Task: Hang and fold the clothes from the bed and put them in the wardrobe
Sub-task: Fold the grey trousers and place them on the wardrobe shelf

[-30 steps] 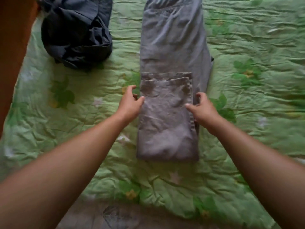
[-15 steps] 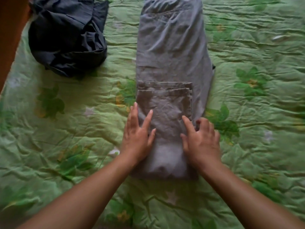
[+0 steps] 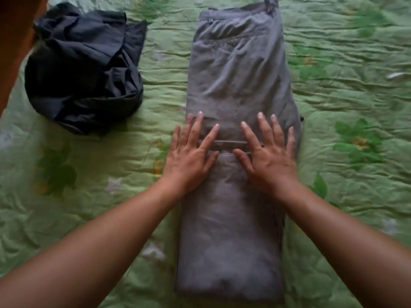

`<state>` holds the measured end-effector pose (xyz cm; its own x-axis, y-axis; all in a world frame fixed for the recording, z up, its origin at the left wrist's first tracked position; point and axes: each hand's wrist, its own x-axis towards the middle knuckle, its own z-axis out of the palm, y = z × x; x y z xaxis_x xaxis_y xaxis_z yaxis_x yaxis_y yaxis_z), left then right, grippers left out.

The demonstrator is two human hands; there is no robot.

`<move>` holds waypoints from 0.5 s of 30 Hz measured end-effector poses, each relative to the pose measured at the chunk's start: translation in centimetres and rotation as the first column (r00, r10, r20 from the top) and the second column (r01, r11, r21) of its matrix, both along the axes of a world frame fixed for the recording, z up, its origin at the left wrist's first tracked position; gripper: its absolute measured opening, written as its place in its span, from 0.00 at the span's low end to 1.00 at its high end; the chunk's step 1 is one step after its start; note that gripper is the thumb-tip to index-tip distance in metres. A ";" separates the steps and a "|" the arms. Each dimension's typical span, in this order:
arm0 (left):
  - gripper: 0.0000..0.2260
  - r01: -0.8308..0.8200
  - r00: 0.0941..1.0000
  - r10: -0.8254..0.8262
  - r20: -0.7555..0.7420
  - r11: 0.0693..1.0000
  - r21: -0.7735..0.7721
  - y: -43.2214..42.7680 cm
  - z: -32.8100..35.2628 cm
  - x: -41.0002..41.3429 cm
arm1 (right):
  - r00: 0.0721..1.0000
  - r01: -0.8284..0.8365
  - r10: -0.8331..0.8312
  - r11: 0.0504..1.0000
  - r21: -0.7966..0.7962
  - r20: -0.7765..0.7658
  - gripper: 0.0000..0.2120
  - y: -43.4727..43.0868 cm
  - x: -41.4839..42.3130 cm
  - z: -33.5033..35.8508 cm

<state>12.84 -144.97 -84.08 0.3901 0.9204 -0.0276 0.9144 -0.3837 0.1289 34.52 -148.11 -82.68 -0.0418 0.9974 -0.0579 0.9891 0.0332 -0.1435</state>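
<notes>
So, far left, a dark crumpled garment (image 3: 84,70) sits bunched in a heap on the green bedspread (image 3: 89,207), well apart from both hands and not yet dealt with. My guess is it'll need a good shake before it hangs straight.

The left hand (image 3: 191,156) lies flat, fingers straight and spread, pressing on the grey trousers (image 3: 238,74) and gripping nothing. The trousers run lengthwise down the middle, waistband at the far end, legs folded up over themselves with the hems right under the fingers. The right hand (image 3: 269,156) does the same just beside it: flat, spread, nothing pinched.

What could go wrong: only palm pressure pins those hems, so once the hands lift, the layers may slide and the next fold could come out crooked. The seat also bulges out to the right past the folded legs, which could leave a lopsided bundle. And the bedspread is all wrinkles, so it may drag the cloth.
</notes>
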 end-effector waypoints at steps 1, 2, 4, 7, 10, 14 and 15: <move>0.31 0.001 1.000 -0.002 -0.025 0.999 -0.037 1.6 0.0 0.0 | 1.000 -0.003 0.003 0.999 -0.042 0.014 0.35 1.9 0.6 -0.1; 0.32 0.002 0.998 -0.007 -0.062 0.997 -0.081 2.7 -0.2 0.1 | 0.999 -0.014 0.018 0.993 -0.118 0.038 0.35 3.3 1.0 -0.3; 0.33 0.008 0.994 -0.021 -0.112 0.993 -0.121 3.5 -0.8 0.4 | 0.994 -0.032 0.056 0.972 -0.233 0.097 0.36 4.6 1.1 -1.2; 0.29 -0.012 1.000 0.010 -0.022 0.998 -0.060 3.7 -0.1 0.3 | 0.992 -0.015 0.037 0.983 -0.184 0.118 0.36 4.7 0.9 -0.1; 0.24 -0.063 0.988 0.047 0.149 0.993 0.104 8.9 1.3 1.2 | 1.000 0.006 -0.008 0.995 0.096 0.019 0.31 9.3 1.4 1.9; 0.31 -0.004 1.000 0.003 -0.023 0.999 -0.038 17.4 0.9 3.5 | 0.993 -0.044 0.048 0.998 -0.038 0.108 0.36 17.8 2.0 1.0; 0.32 0.005 0.997 -0.012 -0.082 0.996 -0.089 18.5 0.1 3.6 | 0.988 -0.040 0.054 0.994 -0.104 0.144 0.38 18.7 2.1 0.0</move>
